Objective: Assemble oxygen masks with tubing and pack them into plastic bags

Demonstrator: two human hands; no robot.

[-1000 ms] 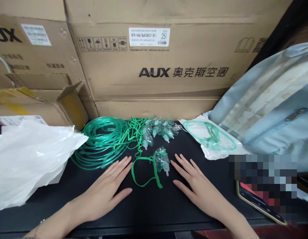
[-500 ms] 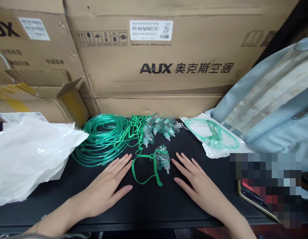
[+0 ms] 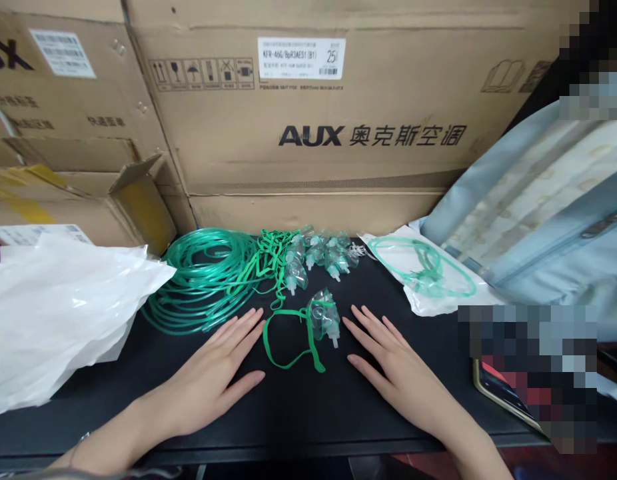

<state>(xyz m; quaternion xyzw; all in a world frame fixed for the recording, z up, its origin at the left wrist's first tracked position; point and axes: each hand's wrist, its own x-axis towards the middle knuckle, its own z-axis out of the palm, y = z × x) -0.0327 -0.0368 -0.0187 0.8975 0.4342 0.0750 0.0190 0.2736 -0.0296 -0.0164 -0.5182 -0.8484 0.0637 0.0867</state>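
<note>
My left hand point(image 3: 221, 367) lies flat on the black tabletop point(image 3: 308, 417), fingers stretched and holding nothing. Its fingertips are close to the green elastic strap point(image 3: 269, 343) of a clear oxygen mask point(image 3: 322, 317). Across from it, my right hand point(image 3: 386, 357) rests palm down with spread fingers, just right of that mask. The mask lies between both hands, its loop of strap spread to the left. Behind it sit several more clear masks point(image 3: 316, 252) in a cluster, their tangled green straps point(image 3: 268, 257) to the left. A coil of green tubing point(image 3: 206, 280) lies beyond my left hand.
Large cardboard boxes point(image 3: 318, 167) stand along the back. White plastic bags point(image 3: 68, 313) are stacked at the left. At the right are a white package with green tubing point(image 3: 428, 273), a light blue bag point(image 3: 548, 213) and a partly blurred phone point(image 3: 508, 400).
The view has shifted very slightly. Both hands and the mask between them stay in the same places.
</note>
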